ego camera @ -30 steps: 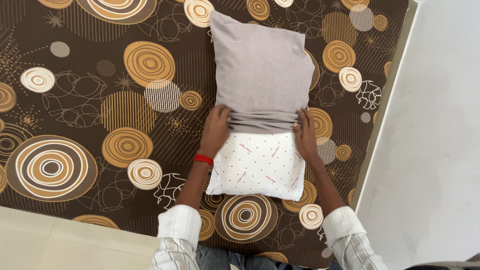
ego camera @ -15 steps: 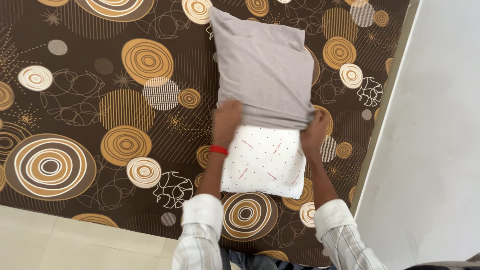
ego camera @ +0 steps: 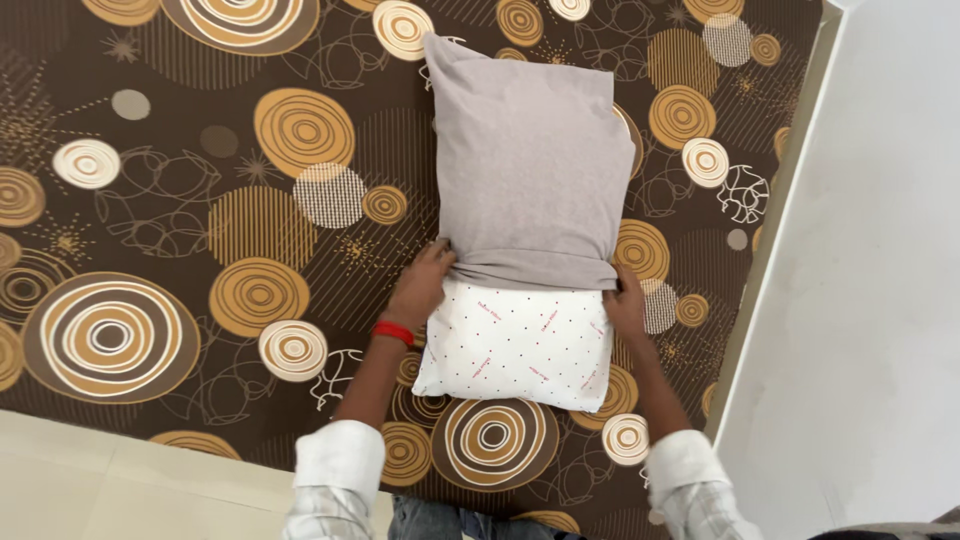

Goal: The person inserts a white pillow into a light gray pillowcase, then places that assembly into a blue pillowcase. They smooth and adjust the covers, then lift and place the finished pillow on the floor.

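A white pillow (ego camera: 517, 345) with small dots and pink marks lies on a brown bedsheet (ego camera: 200, 200) patterned with orange and cream circles. A grey pillowcase (ego camera: 528, 160) covers the pillow's far half, its open edge bunched across the middle. My left hand (ego camera: 422, 285), with a red band at the wrist, grips the bunched edge at the pillow's left side. My right hand (ego camera: 627, 300) grips the same edge at the right side. Both forearms come up from the bottom of the view in white striped sleeves.
The bed's right edge (ego camera: 775, 215) runs diagonally beside a pale floor (ego camera: 870, 300). Light floor tiles (ego camera: 120, 480) show at the bottom left, below the bed's near edge. My knees in dark trousers (ego camera: 450, 520) are at the bottom.
The pillow was lifted and tilted half a second ago, then set back flat. The pillowcase edge has come a little further toward me, and both hands have shifted down with it.
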